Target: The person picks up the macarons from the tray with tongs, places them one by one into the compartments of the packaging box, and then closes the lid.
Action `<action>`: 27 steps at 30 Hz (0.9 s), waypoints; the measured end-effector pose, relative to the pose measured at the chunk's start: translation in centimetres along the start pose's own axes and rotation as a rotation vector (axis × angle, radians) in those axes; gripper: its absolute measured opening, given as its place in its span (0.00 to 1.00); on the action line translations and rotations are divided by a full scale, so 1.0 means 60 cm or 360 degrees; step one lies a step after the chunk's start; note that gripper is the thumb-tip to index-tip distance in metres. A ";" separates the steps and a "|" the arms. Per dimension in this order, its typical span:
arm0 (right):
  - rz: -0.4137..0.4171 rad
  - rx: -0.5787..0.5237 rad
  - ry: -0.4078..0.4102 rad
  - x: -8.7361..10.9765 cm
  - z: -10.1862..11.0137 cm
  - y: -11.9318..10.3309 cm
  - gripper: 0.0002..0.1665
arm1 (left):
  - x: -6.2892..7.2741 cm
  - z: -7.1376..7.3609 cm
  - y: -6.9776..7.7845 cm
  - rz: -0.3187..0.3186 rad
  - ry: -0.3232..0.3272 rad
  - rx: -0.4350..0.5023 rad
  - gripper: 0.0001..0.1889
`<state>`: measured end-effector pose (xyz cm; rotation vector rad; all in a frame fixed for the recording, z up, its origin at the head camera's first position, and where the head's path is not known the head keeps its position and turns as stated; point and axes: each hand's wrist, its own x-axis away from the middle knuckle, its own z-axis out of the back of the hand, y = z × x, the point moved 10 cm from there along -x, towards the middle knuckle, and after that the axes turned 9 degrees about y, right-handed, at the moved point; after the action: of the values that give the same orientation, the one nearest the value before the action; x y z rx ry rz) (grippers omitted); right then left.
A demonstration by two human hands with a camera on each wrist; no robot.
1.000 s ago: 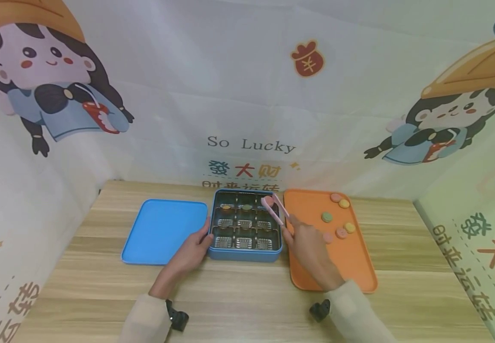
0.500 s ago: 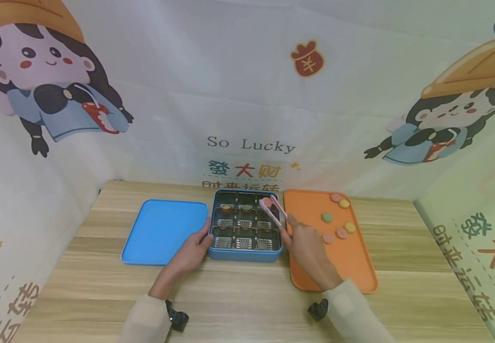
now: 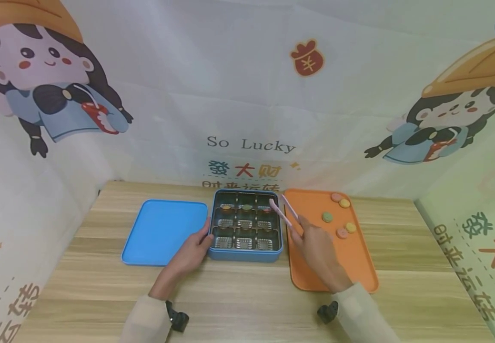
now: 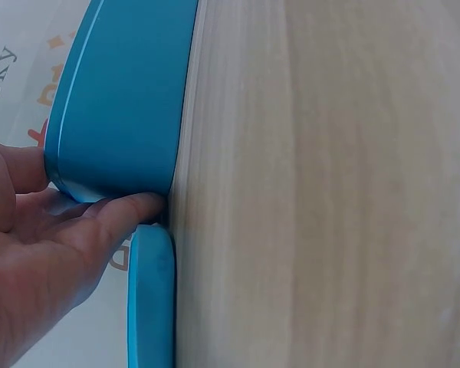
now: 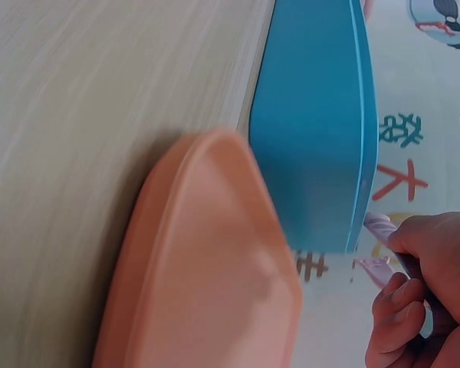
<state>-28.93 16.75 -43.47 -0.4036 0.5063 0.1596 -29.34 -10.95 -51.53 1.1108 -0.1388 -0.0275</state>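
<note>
My left hand (image 3: 193,247) holds the blue box (image 3: 245,256) at its front left corner, thumb by the rim and fingers along the side. The box has a dark divided insert. Along its back row sit an orange-yellow macaron (image 3: 226,208), a green macaron (image 3: 246,208) and a pink macaron (image 3: 266,209). In my right hand (image 3: 316,245) are pink tongs (image 3: 281,213), their arms spread with nothing between the tips. One tip is over the box's back right compartment, the other just past its right rim. The right wrist view shows my fingers curled round the tongs.
Right of the box lies an orange tray (image 3: 316,281). It bears several macarons, among them a green one (image 3: 327,217) and a yellow one (image 3: 344,203). A flat blue lid (image 3: 166,231) lies left of the box. A printed cloth (image 3: 230,95) hangs behind the table.
The tongs have let go of the pink macaron, which now lies in the back right compartment. My right hand has moved right and the tongs have spread. My left hand stays put.
</note>
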 end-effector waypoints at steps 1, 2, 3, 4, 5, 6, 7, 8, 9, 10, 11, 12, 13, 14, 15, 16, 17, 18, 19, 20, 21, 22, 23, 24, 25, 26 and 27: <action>0.0010 0.0003 0.0015 0.000 0.002 0.005 0.17 | 0.000 0.000 0.000 0.0001 0.0000 -0.0001 0.30; 0.0012 0.0006 0.0023 0.001 0.004 0.011 0.18 | 0.001 0.000 0.000 0.0001 -0.0001 -0.0003 0.30; 0.0018 0.0000 0.0019 0.002 0.006 0.015 0.18 | 0.001 0.000 0.001 0.0002 -0.0002 -0.0003 0.30; 0.0018 -0.0011 0.0013 0.003 0.007 0.020 0.19 | 0.001 0.000 0.001 0.0003 -0.0002 -0.0003 0.30; 0.0007 -0.0019 0.0001 0.003 0.009 0.026 0.20 | 0.001 0.001 0.001 0.0002 0.0000 -0.0007 0.30; -0.0001 -0.0019 -0.0014 0.004 0.010 0.031 0.20 | 0.001 0.000 0.002 0.0002 0.0000 -0.0007 0.30; -0.0009 -0.0020 -0.0030 0.006 0.012 0.036 0.21 | 0.001 0.000 0.002 0.0004 -0.0002 -0.0006 0.30; -0.0004 -0.0006 -0.0031 0.007 0.015 0.041 0.21 | 0.001 0.000 0.002 0.0004 -0.0003 -0.0006 0.30; 0.0005 0.0008 -0.0027 0.007 0.018 0.045 0.22 | 0.001 0.000 0.003 0.0003 -0.0004 -0.0003 0.30; 0.0002 0.0016 -0.0026 0.008 0.021 0.051 0.22 | 0.001 0.000 0.003 0.0002 -0.0006 -0.0001 0.30; -0.0004 0.0030 -0.0029 0.009 0.023 0.056 0.22 | 0.001 -0.001 0.003 0.0002 -0.0008 0.0001 0.30; -0.0004 0.0046 -0.0029 0.009 0.026 0.063 0.20 | 0.001 -0.001 0.003 0.0002 -0.0010 0.0004 0.30; 0.0005 0.0062 -0.0023 0.010 0.029 0.068 0.20 | 0.001 0.000 0.002 0.0001 -0.0008 -0.0002 0.30; -0.0003 0.0069 -0.0030 0.011 0.031 0.074 0.20 | 0.001 0.000 0.002 0.0002 -0.0008 -0.0003 0.30; -0.0011 0.0059 -0.0037 0.012 0.033 0.080 0.20 | 0.001 0.000 0.001 0.0001 -0.0007 -0.0007 0.30; -0.0020 0.0055 -0.0041 0.013 0.035 0.086 0.20 | 0.001 0.001 0.001 0.0002 -0.0006 -0.0008 0.30; -0.0025 0.0054 -0.0043 0.015 0.037 0.092 0.20 | 0.001 0.001 0.000 0.0003 -0.0004 -0.0008 0.30; -0.0024 0.0048 -0.0037 0.016 0.041 0.097 0.20 | 0.001 0.002 0.000 0.0003 -0.0001 -0.0009 0.30; -0.0021 0.0040 -0.0024 0.017 0.044 0.101 0.20 | 0.001 0.002 0.000 0.0005 -0.0002 -0.0009 0.30; -0.0035 0.0038 -0.0015 0.019 0.048 0.107 0.18 | 0.001 0.001 -0.001 0.0008 -0.0004 -0.0006 0.30; -0.0031 0.0036 0.0002 0.020 0.052 0.111 0.17 | 0.001 0.001 -0.001 0.0006 -0.0006 -0.0005 0.30; -0.0048 0.0033 0.0000 0.023 0.054 0.118 0.15 | 0.001 0.001 -0.001 0.0008 -0.0008 -0.0001 0.30; -0.0065 0.0036 -0.0008 0.025 0.056 0.124 0.13 | 0.001 0.000 -0.001 0.0008 -0.0012 -0.0001 0.30; -0.0076 0.0046 -0.0009 0.028 0.058 0.130 0.13 | 0.001 0.000 -0.001 0.0008 -0.0013 -0.0001 0.30; -0.0087 0.0064 -0.0009 0.030 0.060 0.136 0.13 | 0.001 -0.001 -0.001 0.0008 -0.0016 0.0001 0.30; -0.0101 0.0086 -0.0023 0.033 0.061 0.142 0.13 | 0.001 -0.001 -0.001 0.0008 -0.0017 0.0003 0.30; -0.0103 0.0100 -0.0032 0.035 0.062 0.145 0.12 | 0.001 -0.001 -0.001 0.0008 -0.0018 0.0006 0.31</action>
<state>-27.64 26.33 -44.46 -0.3562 0.4764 0.0851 -29.26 -10.91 -51.63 1.1142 -0.1515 -0.0292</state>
